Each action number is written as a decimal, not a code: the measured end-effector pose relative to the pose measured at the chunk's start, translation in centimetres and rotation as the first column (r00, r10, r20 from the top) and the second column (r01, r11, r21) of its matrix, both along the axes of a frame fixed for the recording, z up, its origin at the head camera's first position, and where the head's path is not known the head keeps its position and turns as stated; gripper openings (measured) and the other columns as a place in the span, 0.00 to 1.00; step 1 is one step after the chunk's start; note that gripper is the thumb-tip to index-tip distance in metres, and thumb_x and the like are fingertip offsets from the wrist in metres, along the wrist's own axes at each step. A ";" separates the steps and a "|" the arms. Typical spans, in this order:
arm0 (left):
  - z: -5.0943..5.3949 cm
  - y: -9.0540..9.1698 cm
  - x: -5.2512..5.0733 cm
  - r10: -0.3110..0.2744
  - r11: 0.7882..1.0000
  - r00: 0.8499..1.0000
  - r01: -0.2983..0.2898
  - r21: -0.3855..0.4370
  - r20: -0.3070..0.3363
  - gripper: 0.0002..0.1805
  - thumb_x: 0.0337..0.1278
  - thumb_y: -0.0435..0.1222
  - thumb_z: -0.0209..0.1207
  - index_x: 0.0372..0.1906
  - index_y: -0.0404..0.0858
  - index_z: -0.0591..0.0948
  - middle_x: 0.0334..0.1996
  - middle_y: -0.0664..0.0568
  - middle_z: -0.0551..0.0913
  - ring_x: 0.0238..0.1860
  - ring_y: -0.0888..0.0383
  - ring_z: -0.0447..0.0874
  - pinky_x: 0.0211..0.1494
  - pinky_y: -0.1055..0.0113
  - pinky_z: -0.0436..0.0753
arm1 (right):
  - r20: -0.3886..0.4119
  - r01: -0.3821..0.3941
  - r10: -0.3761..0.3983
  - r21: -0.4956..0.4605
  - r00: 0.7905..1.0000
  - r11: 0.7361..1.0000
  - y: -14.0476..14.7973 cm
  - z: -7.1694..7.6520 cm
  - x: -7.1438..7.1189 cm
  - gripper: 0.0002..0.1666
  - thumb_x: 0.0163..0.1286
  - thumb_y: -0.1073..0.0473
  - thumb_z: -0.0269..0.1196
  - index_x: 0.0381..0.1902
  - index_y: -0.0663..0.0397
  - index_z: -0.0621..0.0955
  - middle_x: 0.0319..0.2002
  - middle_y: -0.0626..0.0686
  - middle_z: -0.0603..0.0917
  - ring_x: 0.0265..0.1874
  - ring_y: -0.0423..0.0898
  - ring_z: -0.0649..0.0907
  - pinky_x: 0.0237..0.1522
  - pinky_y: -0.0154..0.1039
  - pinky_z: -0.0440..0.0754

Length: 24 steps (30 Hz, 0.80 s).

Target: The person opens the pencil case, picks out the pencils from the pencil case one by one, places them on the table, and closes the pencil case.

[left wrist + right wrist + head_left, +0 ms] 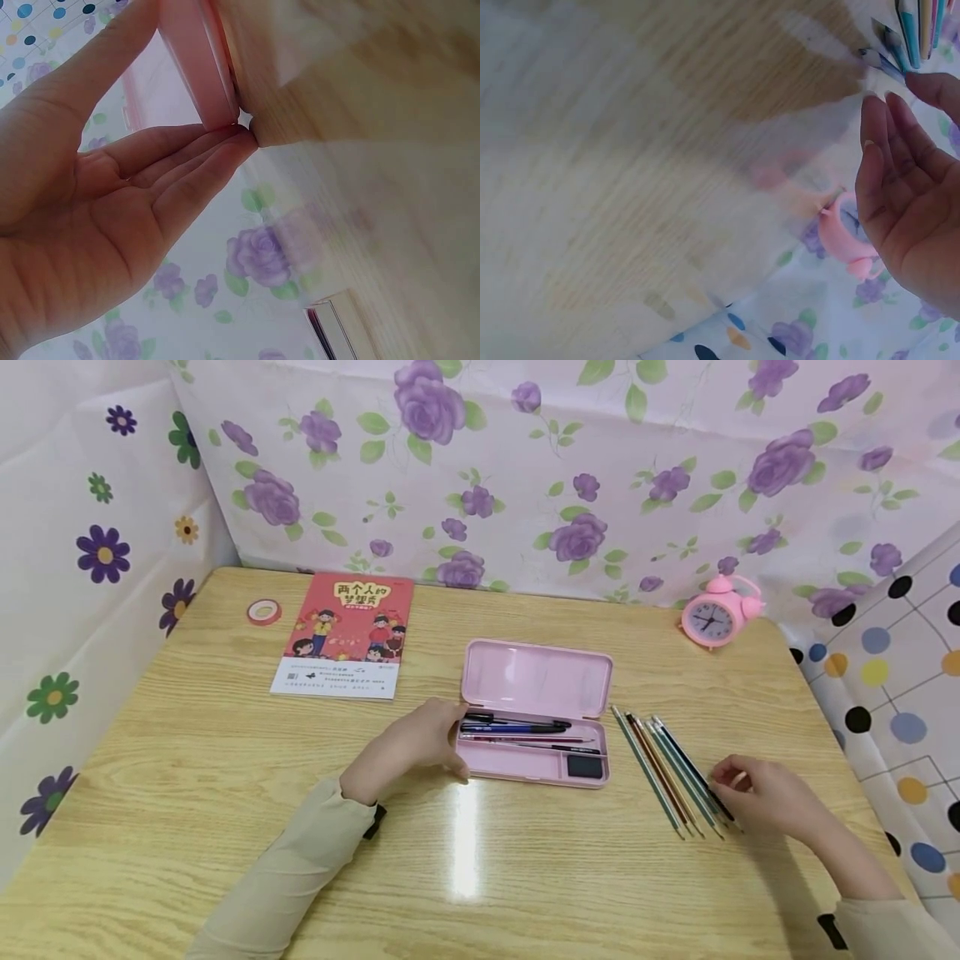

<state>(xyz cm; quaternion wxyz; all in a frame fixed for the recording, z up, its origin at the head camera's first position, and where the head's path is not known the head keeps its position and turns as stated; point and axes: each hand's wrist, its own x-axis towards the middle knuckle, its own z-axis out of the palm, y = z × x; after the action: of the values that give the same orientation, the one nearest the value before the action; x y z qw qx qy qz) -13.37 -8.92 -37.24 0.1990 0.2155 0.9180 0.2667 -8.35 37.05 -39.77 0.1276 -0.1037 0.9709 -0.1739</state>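
Note:
In the head view, my left hand (420,739) holds the left end of an open pink pencil case (510,766), thumb at the front corner and fingers at the back. The left wrist view shows that hand (97,195) with its fingers against the end of the case (191,60). Inside lie several pens (517,727) and a black eraser (584,767). My right hand (768,797) is beside the rightmost of several loose pencils (660,772), its fingers bent. In the right wrist view, that thumb is close to a dark pencil (885,64), with a gap to the fingers.
A red-covered book (348,631) lies at the back left beside a roll of pink tape (264,612). A pink alarm clock (712,618) stands at the back right. Patterned cloths surround the wooden table (525,877) at the back and sides.

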 end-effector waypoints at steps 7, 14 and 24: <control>0.0 0.0 -0.1 -0.005 1.000 1.000 0.005 0.010 0.003 0.44 0.28 0.39 0.77 0.59 0.31 0.72 0.49 0.44 0.79 0.51 0.52 0.75 0.60 0.58 0.72 | -0.063 -0.048 0.048 0.012 0.997 0.999 -2.4 1.0 -2.1 0.13 0.66 0.53 0.60 0.44 0.54 0.80 0.33 0.48 0.82 0.30 0.42 0.79 0.28 0.38 0.77; -0.1 0.1 -0.1 -0.015 1.000 1.000 0.015 0.015 -0.011 0.41 0.28 0.39 0.77 0.56 0.32 0.74 0.45 0.45 0.80 0.45 0.54 0.75 0.56 0.59 0.74 | -0.168 -0.181 0.179 0.003 0.969 0.984 -6.8 1.0 -4.3 0.09 0.63 0.57 0.63 0.41 0.51 0.82 0.31 0.44 0.82 0.30 0.39 0.79 0.30 0.38 0.78; -0.2 0.0 -0.2 -0.012 1.000 1.000 0.012 -0.001 -0.024 0.45 0.27 0.40 0.77 0.59 0.30 0.72 0.46 0.44 0.80 0.47 0.55 0.75 0.57 0.59 0.74 | -0.278 -0.377 0.356 -0.023 0.892 0.926 -13.3 1.0 -6.4 0.08 0.60 0.58 0.66 0.38 0.51 0.83 0.30 0.42 0.82 0.29 0.38 0.79 0.30 0.36 0.77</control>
<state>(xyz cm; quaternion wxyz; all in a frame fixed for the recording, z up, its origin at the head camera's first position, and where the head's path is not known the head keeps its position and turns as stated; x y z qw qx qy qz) -13.53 -8.96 -37.48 0.1898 0.2239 0.9192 0.2626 -14.75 23.71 -38.79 0.0211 -0.3123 0.9348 -0.1680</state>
